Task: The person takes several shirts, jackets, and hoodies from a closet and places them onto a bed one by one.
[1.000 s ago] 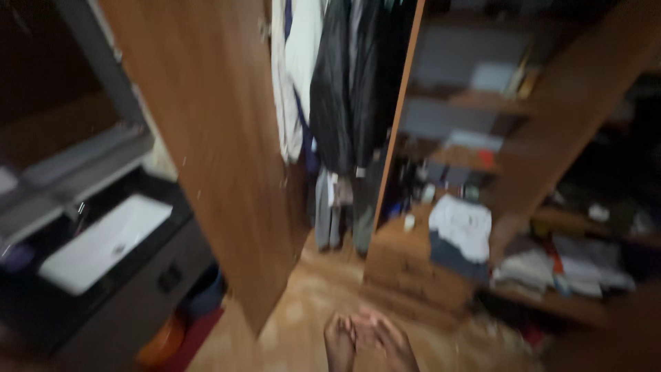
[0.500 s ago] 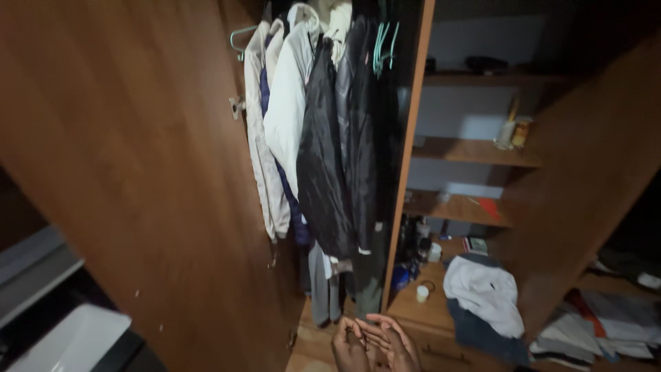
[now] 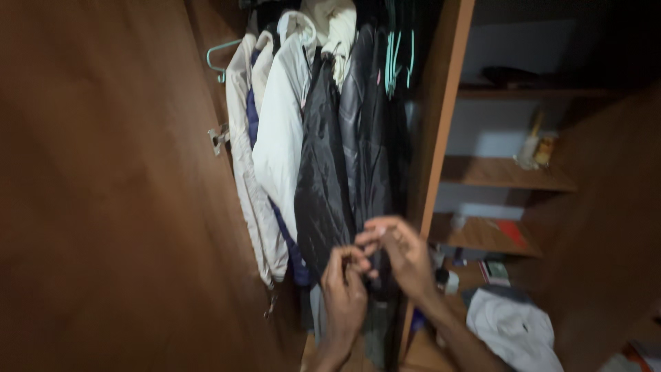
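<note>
A: What's changed?

B: Both hands have risen from low in the frame. The left hand and right hand now meet in front of the black jacket hanging in the wardrobe.

A: Fingers?

B: Curled together, fingertips touching; whether they pinch anything, I cannot tell.

A: Nearby?

B: The white jacket and the open wardrobe door.
</note>
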